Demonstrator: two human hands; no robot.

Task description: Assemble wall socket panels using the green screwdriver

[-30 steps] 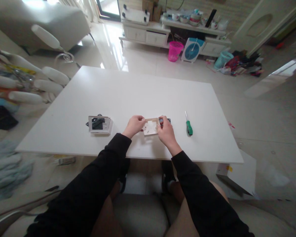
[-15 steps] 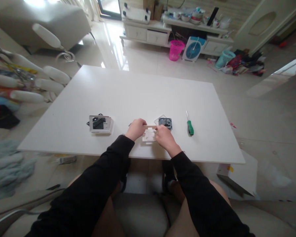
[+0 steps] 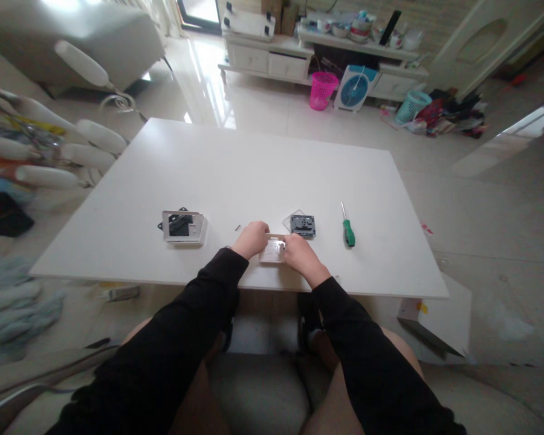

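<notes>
Near the table's front edge, a small white square plastic housing (image 3: 272, 254) sits between my two hands. My left hand (image 3: 252, 240) grips its left far corner with curled fingers. My right hand (image 3: 300, 252) is closed on the right far corner. Fingers partly cover the far rim of the housing. Just beyond my left hand lies a small screw (image 3: 238, 228). A dark grey plate with cut-outs (image 3: 303, 226) rests beyond my right hand, overlapping a clear square cover (image 3: 288, 221). Farther right is a green-handled screwdriver (image 3: 349, 233), its shaft pointing away from me.
White plastic frames (image 3: 204, 232), stacked with a black bracket (image 3: 180, 226), lie left on the white table (image 3: 263, 169). Beyond the table stand a pink basket (image 3: 323, 90), a blue fan (image 3: 355, 89) and a low cabinet (image 3: 249, 58). White rounded rods (image 3: 81, 63) rise at the left.
Both hands have come slightly lower and nearer me. The strip-like upper edge between them now lies closer to the housing. The screw beyond my left hand shows more fully.
</notes>
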